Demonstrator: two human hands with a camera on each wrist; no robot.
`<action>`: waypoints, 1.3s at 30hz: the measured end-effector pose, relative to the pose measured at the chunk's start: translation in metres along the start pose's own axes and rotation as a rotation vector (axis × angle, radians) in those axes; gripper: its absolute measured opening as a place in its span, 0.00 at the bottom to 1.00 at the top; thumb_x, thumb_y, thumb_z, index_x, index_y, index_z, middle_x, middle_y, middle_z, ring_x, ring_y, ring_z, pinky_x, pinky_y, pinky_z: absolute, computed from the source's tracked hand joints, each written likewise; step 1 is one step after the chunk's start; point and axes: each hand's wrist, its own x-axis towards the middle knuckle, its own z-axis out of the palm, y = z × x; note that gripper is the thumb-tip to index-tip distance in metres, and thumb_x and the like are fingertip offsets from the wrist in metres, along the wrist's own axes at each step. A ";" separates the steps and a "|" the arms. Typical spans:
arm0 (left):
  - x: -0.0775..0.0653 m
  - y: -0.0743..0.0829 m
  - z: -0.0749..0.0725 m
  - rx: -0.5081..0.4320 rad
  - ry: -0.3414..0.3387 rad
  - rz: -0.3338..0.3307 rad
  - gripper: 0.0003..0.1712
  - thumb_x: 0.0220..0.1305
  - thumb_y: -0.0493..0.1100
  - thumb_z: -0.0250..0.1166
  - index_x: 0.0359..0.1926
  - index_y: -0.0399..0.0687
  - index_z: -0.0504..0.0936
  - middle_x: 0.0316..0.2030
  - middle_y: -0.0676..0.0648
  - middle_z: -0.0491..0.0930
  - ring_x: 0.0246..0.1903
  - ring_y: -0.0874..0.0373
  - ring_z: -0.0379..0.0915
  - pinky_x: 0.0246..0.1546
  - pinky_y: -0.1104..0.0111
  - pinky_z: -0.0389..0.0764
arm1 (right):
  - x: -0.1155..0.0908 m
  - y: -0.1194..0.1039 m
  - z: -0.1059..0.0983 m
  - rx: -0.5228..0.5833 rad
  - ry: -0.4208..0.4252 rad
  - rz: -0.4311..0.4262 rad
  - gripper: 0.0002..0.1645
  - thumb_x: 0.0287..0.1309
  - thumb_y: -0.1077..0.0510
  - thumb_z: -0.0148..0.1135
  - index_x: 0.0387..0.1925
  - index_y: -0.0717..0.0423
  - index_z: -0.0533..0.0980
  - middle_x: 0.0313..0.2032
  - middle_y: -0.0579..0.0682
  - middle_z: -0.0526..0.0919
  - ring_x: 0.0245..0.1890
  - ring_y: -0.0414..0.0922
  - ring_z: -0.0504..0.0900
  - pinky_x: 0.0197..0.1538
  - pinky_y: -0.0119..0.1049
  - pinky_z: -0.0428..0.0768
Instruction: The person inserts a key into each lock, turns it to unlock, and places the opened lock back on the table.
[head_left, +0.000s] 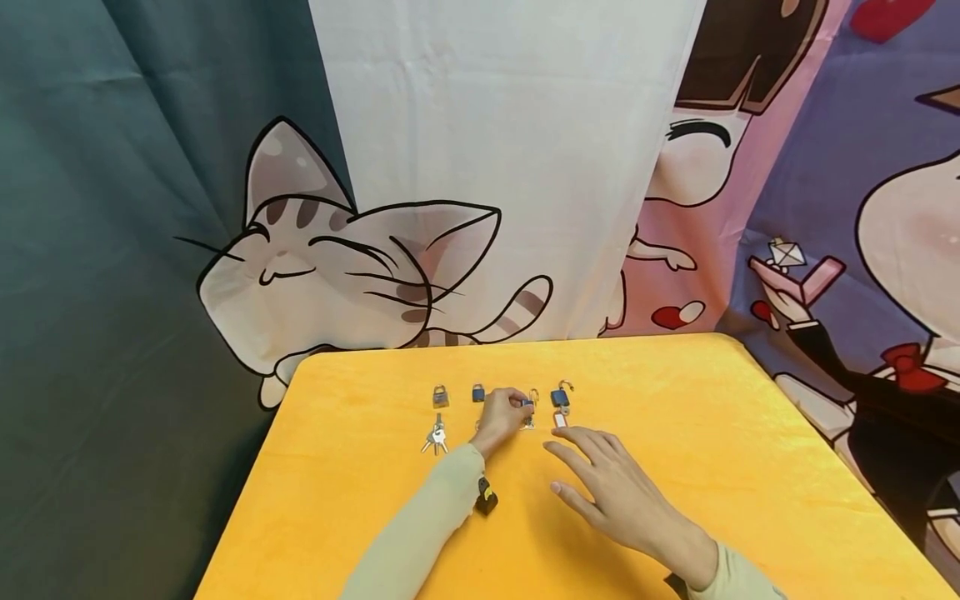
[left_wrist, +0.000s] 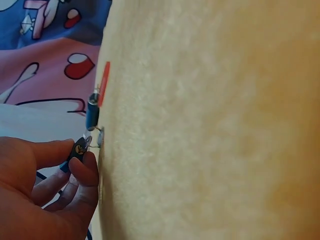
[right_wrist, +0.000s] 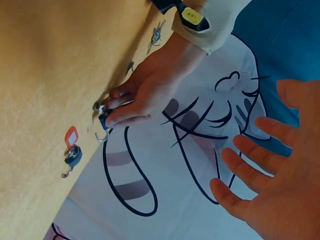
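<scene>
A small blue padlock (head_left: 528,407) is in the left hand (head_left: 504,417), near the far edge of the yellow table (head_left: 727,442). Thumb and fingers pinch its body narrowly, and its shackle (right_wrist: 101,136) stands open like a hook. A silvery bit of metal (right_wrist: 97,106) shows at its other end, too small for me to make out. Just to the right lies a 2nd blue padlock (head_left: 560,399), also open, with a red-edged tag (head_left: 560,421) beside it. Closer to the person, the right hand (head_left: 622,492) hovers over the table, fingers spread wide. On the left I see a 3rd blue padlock (head_left: 478,392), a metal-coloured padlock (head_left: 440,397), both closed, and a bunch of keys (head_left: 435,437). Behind hangs cloth printed with a cartoon cat (head_left: 337,275).
</scene>
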 end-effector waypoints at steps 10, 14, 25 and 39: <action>0.008 0.004 0.002 0.027 -0.001 0.015 0.06 0.64 0.40 0.67 0.38 0.41 0.85 0.25 0.48 0.84 0.22 0.61 0.78 0.25 0.70 0.77 | -0.001 -0.002 0.000 0.000 0.004 0.003 0.28 0.67 0.39 0.56 0.65 0.42 0.71 0.65 0.45 0.72 0.64 0.46 0.71 0.63 0.49 0.71; 0.008 0.004 -0.001 0.067 0.008 0.011 0.08 0.64 0.41 0.67 0.39 0.40 0.85 0.29 0.46 0.85 0.26 0.59 0.80 0.28 0.67 0.80 | -0.001 -0.002 -0.001 0.000 0.001 0.007 0.28 0.67 0.39 0.56 0.65 0.42 0.71 0.65 0.45 0.72 0.64 0.47 0.71 0.63 0.49 0.71; 0.005 0.007 -0.017 0.135 -0.006 0.071 0.18 0.67 0.45 0.64 0.52 0.40 0.82 0.34 0.47 0.83 0.28 0.61 0.78 0.28 0.67 0.80 | 0.006 0.000 -0.009 0.006 0.045 -0.015 0.29 0.65 0.43 0.61 0.64 0.45 0.71 0.64 0.48 0.73 0.64 0.48 0.72 0.61 0.50 0.71; -0.018 0.041 -0.056 0.271 0.011 0.258 0.25 0.68 0.57 0.60 0.58 0.49 0.79 0.50 0.46 0.83 0.49 0.50 0.80 0.49 0.58 0.81 | 0.025 -0.002 -0.029 0.033 0.086 -0.038 0.28 0.65 0.45 0.61 0.64 0.47 0.71 0.65 0.50 0.72 0.67 0.50 0.68 0.66 0.52 0.68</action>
